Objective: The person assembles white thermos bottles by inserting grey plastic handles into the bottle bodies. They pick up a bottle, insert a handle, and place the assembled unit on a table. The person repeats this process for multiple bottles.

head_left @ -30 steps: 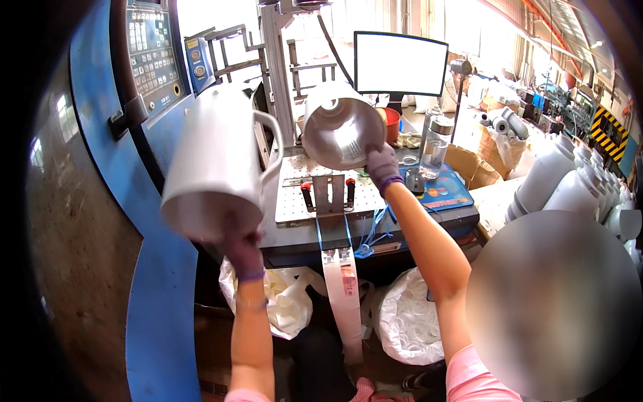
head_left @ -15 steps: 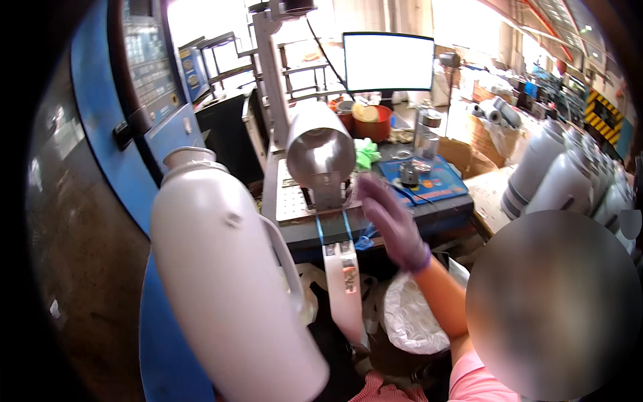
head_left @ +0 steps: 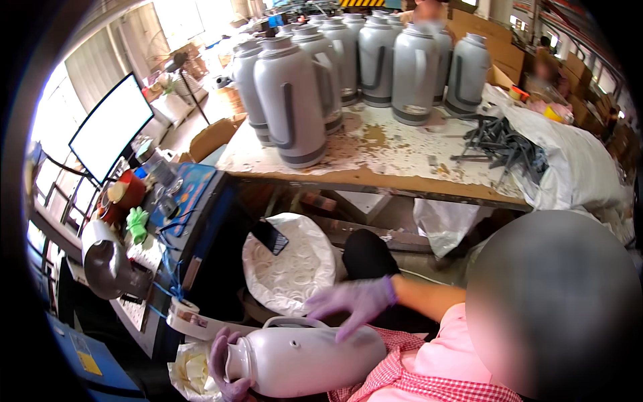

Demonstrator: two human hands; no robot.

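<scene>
A grey thermos jug (head_left: 308, 360) with a side handle lies tilted across my lap, its open neck toward the left. My left hand (head_left: 224, 367), in a purple glove, is wrapped round the neck; the arm behind it is hidden. Above the jug's body, my gloved right hand (head_left: 355, 303) has its fingers spread, with one fingertip close to the surface. I cannot tell whether it touches.
Several grey jugs (head_left: 288, 100) stand on a worn white table (head_left: 395, 151), beside a heap of dark handle-like strips (head_left: 502, 144). Below is a lined bin of pale rings (head_left: 288, 268) with a phone (head_left: 270, 236). At left are a metal cylinder (head_left: 110, 268) and a monitor (head_left: 114, 127).
The view has swung right toward the table of jugs. The jug has gone from upright to lying across my lap. My right hand has left the machine's side and is over the jug.
</scene>
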